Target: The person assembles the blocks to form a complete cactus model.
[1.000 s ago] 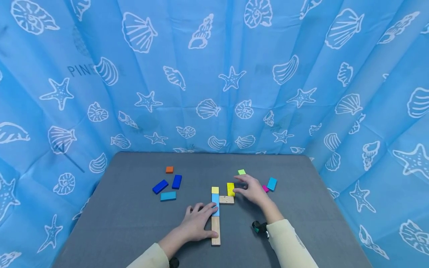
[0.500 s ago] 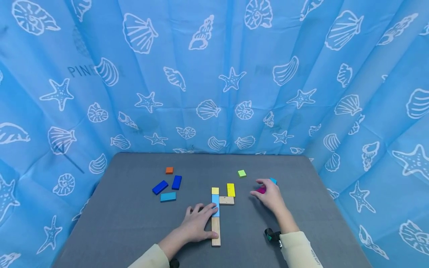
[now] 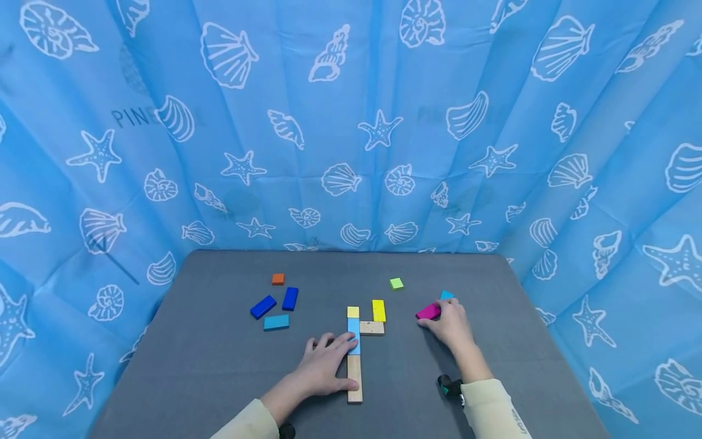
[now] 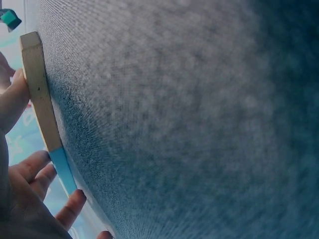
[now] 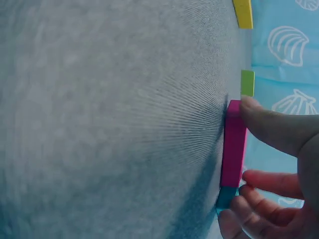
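Observation:
My left hand (image 3: 323, 369) rests along a row of blocks. Its thumb lies on the plain wooden block (image 3: 354, 381) and its fingertips touch the light blue block (image 3: 353, 334); a small pale yellow block (image 3: 353, 312) ends the row. Beside the blue block lies a short speckled wooden block (image 3: 373, 328), with a yellow block (image 3: 378, 311) at its far side. To the right, my right hand (image 3: 454, 323) holds a magenta block (image 5: 234, 144) lengthwise, thumb at one end and index finger at the other. A turquoise block (image 5: 227, 197), partly hidden, lies just past it.
A lime green block (image 3: 397, 284) lies at the back right. Off to the left are an orange block (image 3: 278, 279), two dark blue blocks (image 3: 263, 306) and a teal block (image 3: 276, 322). The grey cloth-covered table (image 3: 219, 366) meets a blue shell-print curtain (image 3: 340, 122).
My right hand has moved right, from near the yellow block to the magenta block, and its fingers have come down along it. My left hand has stayed put on the row.

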Action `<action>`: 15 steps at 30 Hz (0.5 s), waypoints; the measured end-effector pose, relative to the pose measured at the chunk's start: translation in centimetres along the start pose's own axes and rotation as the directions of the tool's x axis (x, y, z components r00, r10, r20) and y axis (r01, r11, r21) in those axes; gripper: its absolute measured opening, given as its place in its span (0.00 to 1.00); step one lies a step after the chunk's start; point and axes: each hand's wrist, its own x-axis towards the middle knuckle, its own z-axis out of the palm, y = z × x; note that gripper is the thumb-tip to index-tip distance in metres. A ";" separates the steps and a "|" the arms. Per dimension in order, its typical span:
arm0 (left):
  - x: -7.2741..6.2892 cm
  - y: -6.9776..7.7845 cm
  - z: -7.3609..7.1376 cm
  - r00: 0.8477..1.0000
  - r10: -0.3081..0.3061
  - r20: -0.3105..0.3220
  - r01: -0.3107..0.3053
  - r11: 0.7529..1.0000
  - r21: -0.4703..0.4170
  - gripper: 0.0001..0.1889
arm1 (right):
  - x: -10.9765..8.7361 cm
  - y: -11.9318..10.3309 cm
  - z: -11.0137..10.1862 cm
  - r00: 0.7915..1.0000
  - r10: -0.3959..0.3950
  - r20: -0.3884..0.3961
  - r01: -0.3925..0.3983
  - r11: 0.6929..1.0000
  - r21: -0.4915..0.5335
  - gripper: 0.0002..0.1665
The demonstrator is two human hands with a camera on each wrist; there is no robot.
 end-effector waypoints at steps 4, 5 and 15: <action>0.0 0.1 -0.1 1.000 0.002 -0.003 -0.002 1.000 -0.002 0.47 | 0.2 -0.1 0.0 0.999 0.019 0.027 -0.019 1.000 -0.004 0.43; 0.0 0.1 -0.1 1.000 0.001 -0.004 -0.001 1.000 -0.004 0.47 | 0.2 -0.2 -0.1 0.999 0.021 0.040 -0.021 1.000 0.002 0.42; 0.0 0.1 -0.2 1.000 -0.005 0.009 0.005 1.000 -0.016 0.47 | 0.0 -1.0 -0.3 0.996 -0.019 0.089 0.009 0.993 0.118 0.38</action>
